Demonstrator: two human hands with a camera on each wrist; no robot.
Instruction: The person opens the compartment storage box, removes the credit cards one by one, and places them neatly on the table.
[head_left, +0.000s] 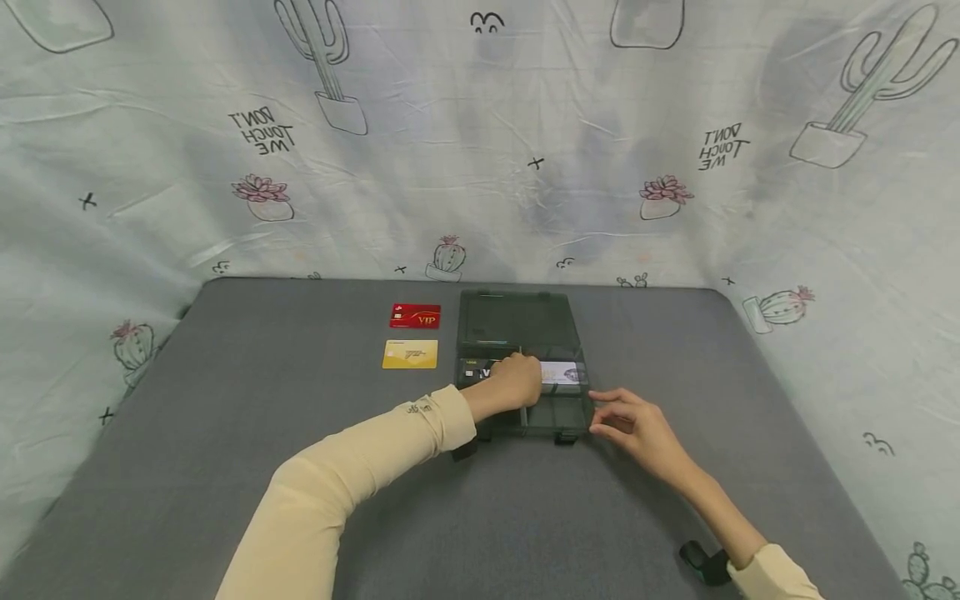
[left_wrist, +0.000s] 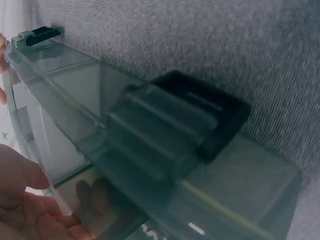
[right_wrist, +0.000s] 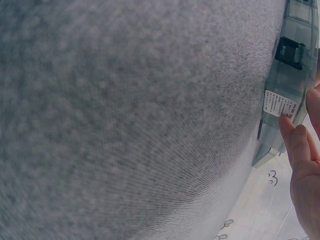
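A clear dark-tinted plastic box (head_left: 555,412) lies with its lid (head_left: 517,319) swung back. My left hand (head_left: 517,379) reaches into it with bent fingers, between a black card (head_left: 472,369) and a white card (head_left: 561,372). In the left wrist view, the left fingers (left_wrist: 35,210) are partly behind the see-through wall; I cannot tell whether they grip anything. At the box's right side, my right hand (head_left: 630,425) holds its fingers loosely extended. The right wrist view has those fingertips (right_wrist: 286,125) at the end wall, beside a white printed label (right_wrist: 280,104).
Left of the box lie a red VIP card (head_left: 415,316) and, nearer, a yellow card (head_left: 409,354). Black latches (head_left: 566,438) stick out from the box's front. Grey cloth (head_left: 225,433) covers the table, and a cactus-print curtain (head_left: 480,125) rises behind it.
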